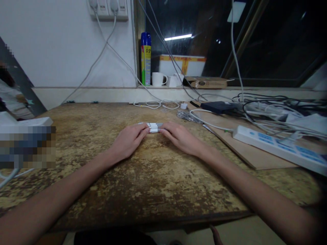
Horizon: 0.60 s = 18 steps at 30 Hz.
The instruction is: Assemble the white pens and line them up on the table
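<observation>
Several slim white-and-grey sticks (153, 127), possibly pens, lie side by side on the worn wooden table (153, 183). My left hand (131, 139) is closed on their left ends, with the thumb along the near side. At the right ends my right hand (177, 136) grips in the same way, fingers over the top and thumb in front. Only the middle of the sticks shows between the two hands; the fingers cover most of the ends, and their exact kind is too small to tell.
To the right, a white power strip (278, 148) rests on a brown board (237, 146), near tangled cables (268, 105) and a dark flat box (218, 107). A spray can (145, 59) and a white mug (158, 79) stand on the window sill. Blurred items occupy the left edge.
</observation>
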{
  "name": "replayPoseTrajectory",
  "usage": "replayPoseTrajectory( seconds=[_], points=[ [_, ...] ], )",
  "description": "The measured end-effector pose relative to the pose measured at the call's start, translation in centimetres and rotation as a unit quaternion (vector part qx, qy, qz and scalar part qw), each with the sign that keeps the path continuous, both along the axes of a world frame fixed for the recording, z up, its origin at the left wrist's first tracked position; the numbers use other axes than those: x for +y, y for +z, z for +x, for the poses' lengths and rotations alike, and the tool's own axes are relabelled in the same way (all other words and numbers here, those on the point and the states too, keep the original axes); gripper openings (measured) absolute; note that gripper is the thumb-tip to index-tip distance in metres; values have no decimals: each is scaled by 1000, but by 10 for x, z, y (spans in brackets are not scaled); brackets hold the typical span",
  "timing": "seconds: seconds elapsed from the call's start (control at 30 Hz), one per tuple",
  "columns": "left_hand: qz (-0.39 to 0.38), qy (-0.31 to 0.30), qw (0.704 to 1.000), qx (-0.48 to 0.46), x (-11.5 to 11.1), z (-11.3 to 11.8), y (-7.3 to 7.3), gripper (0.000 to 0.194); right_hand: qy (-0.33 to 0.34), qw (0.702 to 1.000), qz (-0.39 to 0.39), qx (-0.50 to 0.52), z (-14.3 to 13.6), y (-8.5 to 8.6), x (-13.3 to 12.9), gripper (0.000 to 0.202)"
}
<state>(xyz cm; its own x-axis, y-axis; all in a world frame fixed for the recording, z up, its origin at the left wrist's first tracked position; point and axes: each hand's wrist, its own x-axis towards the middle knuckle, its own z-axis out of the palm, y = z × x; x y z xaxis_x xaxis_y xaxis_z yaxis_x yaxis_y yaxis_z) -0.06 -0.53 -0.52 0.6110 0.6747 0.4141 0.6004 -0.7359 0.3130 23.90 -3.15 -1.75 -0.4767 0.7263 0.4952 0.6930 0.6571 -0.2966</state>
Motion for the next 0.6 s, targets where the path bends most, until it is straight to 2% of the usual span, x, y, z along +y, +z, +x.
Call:
replayPoseTrajectory(
  seconds=[0.23, 0.43, 0.6],
  points=[
    [-23, -5, 1000, -14, 0, 1, 2, 34, 13, 996, 6, 87, -1, 1, 1, 16],
    [-29, -8, 1000, -5, 1, -1, 3, 34, -13, 992, -62, 107, -4, -2, -1, 24],
    [-36, -8, 999, -4, 1, -1, 5, 38, 29, 987, -38, 151, -6, 0, -2, 15]
  ],
)
